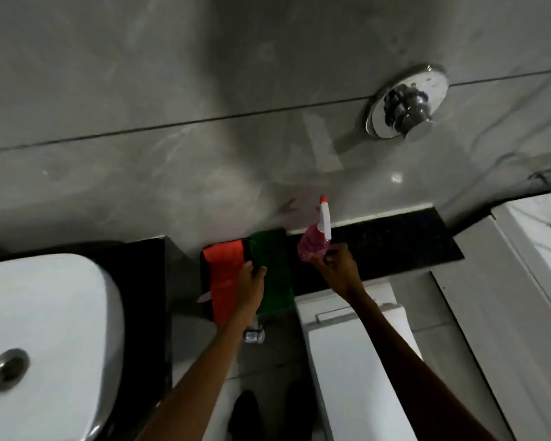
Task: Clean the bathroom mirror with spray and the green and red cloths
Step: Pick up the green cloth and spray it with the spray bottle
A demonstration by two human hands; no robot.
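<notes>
The scene is organised around the black stone ledge point(379, 246), which runs along the foot of the grey tiled wall point(172, 90); no mirror is seen anywhere in this view, so the surface to be cleaned is judged to lie outside the frame, and the first risk is that spray is released toward the tiles instead. To the left of the ledge a white washbasin point(45, 329) is set on a dark counter, and just below the ledge's right half the white toilet cistern point(357, 345) is seen, with a chrome flush valve point(406, 105) fixed on the wall well above the ledge. On the ledge's left end the red cloth point(223, 272) and the green cloth point(272, 265) are draped side by side, both hanging over the front edge. The left hand point(252, 281) is laid at the seam between the two cloths; whether its fingers are closed on either cloth cannot be told, and if only one is pinched the other could be dragged off the edge and dropped to the floor. The pink spray bottle point(314, 246) with its white, red-tipped nozzle is gripped around its body by the right hand point(334, 265) just above the ledge, right of the green cloth. The bottle is tilted and held low on its body, so a slip could be caused by a wet or loose grasp, and the trigger could be squeezed by accident.
</notes>
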